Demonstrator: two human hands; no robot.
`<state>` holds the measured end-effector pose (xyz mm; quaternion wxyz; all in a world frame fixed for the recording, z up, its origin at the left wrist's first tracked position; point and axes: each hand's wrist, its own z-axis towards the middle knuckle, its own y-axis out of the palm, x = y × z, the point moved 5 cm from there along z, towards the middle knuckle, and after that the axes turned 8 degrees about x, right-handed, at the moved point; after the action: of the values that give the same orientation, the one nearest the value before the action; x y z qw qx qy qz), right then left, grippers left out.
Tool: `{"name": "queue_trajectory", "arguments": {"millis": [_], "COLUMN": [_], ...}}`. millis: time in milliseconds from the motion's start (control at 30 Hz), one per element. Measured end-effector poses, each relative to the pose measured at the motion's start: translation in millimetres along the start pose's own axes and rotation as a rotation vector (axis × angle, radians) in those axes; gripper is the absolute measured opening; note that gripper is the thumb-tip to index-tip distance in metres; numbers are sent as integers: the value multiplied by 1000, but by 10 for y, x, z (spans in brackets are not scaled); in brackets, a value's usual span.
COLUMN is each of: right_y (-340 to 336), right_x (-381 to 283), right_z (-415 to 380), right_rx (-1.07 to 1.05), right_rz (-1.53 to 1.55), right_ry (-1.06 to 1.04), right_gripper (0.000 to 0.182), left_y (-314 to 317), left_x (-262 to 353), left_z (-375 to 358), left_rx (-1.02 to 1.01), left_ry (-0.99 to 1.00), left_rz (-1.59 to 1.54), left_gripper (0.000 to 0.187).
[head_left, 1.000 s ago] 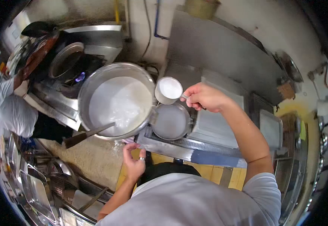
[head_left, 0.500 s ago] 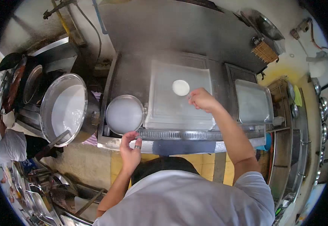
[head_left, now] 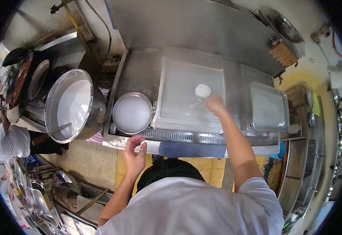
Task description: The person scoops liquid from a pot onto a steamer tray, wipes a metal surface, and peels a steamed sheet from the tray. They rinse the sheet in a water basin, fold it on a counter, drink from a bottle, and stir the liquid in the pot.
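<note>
My right hand (head_left: 215, 105) grips the handle of a small metal cup (head_left: 202, 91) full of white liquid. It holds the cup over a flat white steaming tray (head_left: 179, 82) on the steel counter. My left hand (head_left: 134, 154) hangs free near the counter's front edge, fingers loosely curled, a ring on one finger, holding nothing. Just above it a round metal bowl (head_left: 132, 113) of white liquid stands at the tray's left side. A large steel pot (head_left: 72, 105) of the same white liquid sits further left, with a dark-handled ladle (head_left: 50, 134) resting in it.
A second covered tray (head_left: 268, 106) lies to the right on the counter. Another person in a white shirt (head_left: 6, 141) stands at far left near a stove with a dark wok (head_left: 37, 78). Metal trays (head_left: 37, 196) and utensils sit low on the left; stacked pots line the right edge.
My right hand has carried the full cup from beside the big pot rightward, over the white tray. My view swung right with it. My left hand stayed by the counter edge.
</note>
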<state>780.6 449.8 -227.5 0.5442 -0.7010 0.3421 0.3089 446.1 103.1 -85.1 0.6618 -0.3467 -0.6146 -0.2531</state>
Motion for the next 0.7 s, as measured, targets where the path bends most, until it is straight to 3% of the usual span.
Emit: {"name": "queue_trajectory", "arguments": {"millis": [67, 233, 300, 367, 433, 500, 600, 667, 700], "right_y": [62, 26, -28, -30, 5, 36, -50, -107, -139], "right_x": [175, -9, -182, -194, -257, 368, 717, 785, 783], "right_z": [138, -132, -250, -371, -557, -219, -132, -181, -204], "right_rx": [11, 125, 13, -14, 53, 46, 54, 108, 158], "right_rz": [-96, -35, -272, -231, 90, -107, -279, -333, -349], "right_ry": [-37, 130, -133, -119, 165, -40, -366, -382, -286], "right_gripper": [13, 14, 15, 16, 16, 16, 15, 14, 13], "left_y": [-64, -313, -423, -521, -603, -676, -755, -788, -804], "left_x": [-30, -141, -240, -337, -408, -467, -553, -602, -612], "left_z": [36, 112, 150, 190, 235, 286, 364, 398, 414], "left_rx": [-2, 10, 4, -5, -17, -5, -2, -7, -10], "left_ry": [2, -4, -18, -21, -12, -20, -40, -47, -44], "left_rz": [-6, -16, -22, -27, -29, -55, -89, -98, -96], "left_gripper": [24, 25, 25, 25, 24, 25, 25, 25, 25]}}
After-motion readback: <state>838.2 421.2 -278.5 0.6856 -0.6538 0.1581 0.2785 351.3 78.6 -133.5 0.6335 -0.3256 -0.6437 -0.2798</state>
